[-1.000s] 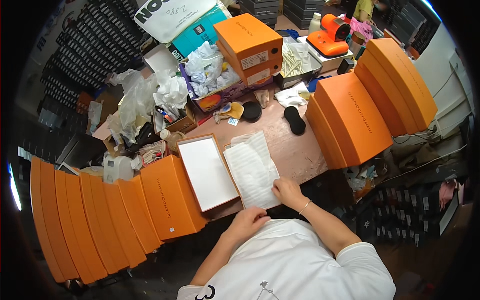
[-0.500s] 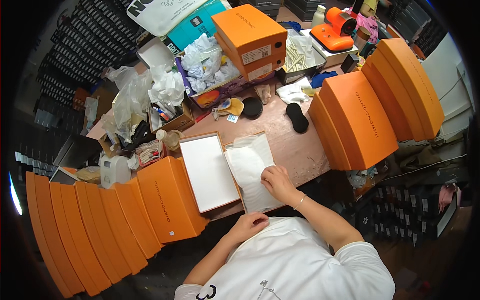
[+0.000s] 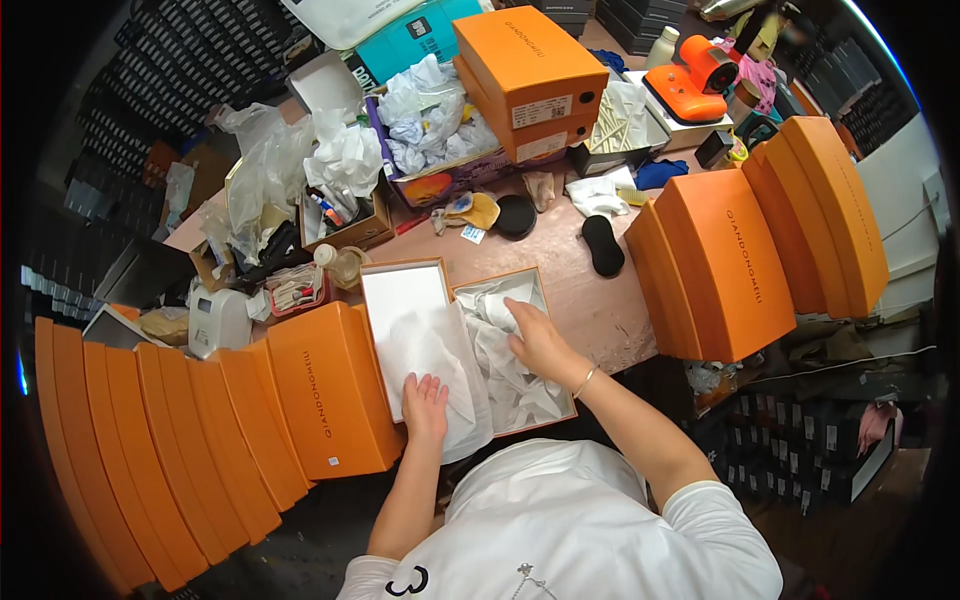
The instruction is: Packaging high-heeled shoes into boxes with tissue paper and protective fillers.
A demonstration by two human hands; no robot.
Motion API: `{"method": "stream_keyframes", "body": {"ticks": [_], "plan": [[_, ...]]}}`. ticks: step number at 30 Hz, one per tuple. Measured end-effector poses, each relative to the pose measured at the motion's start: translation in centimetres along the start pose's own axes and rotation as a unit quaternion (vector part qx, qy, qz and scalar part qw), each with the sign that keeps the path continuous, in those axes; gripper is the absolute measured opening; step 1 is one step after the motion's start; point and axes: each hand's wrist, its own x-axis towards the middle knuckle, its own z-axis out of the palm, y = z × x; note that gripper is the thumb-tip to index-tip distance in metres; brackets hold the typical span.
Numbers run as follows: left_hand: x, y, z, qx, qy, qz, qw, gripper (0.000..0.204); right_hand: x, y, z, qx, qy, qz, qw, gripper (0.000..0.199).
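White sheet now off the open box and draped over the shallow white-lined box half at left; left hand has moved up onto it. Sheet thin, translucent, softly creased. Open box orange-rimmed, rectangular, filled with crumpled tissue, matte white, sharp folds. Left hand lies flat, fingers spread; right hand curves over the tissue, cannot tell if pinching. Pinkish, scuffed surface beneath. Smooth orange boxes stacked left.

A pinkish table stands between dark box stacks and a pale wall.
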Motion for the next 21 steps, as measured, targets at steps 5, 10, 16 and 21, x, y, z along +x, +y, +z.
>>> {"method": "stream_keyframes", "body": {"ticks": [5, 10, 16, 21], "plan": [[-2.6, -0.5, 3.5, 0.293, -0.315, 0.102, 0.897, 0.05, 0.5, 6.2, 6.4, -0.16, -0.17, 0.074, 0.97, 0.064], [-0.5, -0.4, 2.5, 0.239, -0.261, 0.1, 0.93, 0.052, 3.8, 4.1, 1.7, -0.105, -0.173, 0.067, 0.977, 0.058], [-7.4, -1.4, 4.9, 0.067, -0.388, -0.008, 0.919, 0.072, 2.6, -5.1, -6.4, 0.215, 0.07, 0.073, 0.971, 0.039], [-6.9, -0.5, 6.6, -0.094, -0.324, -0.161, 0.928, 0.061, 0.1, -7.9, -6.3, -0.007, 0.13, -0.18, 0.975, 0.034]]}}
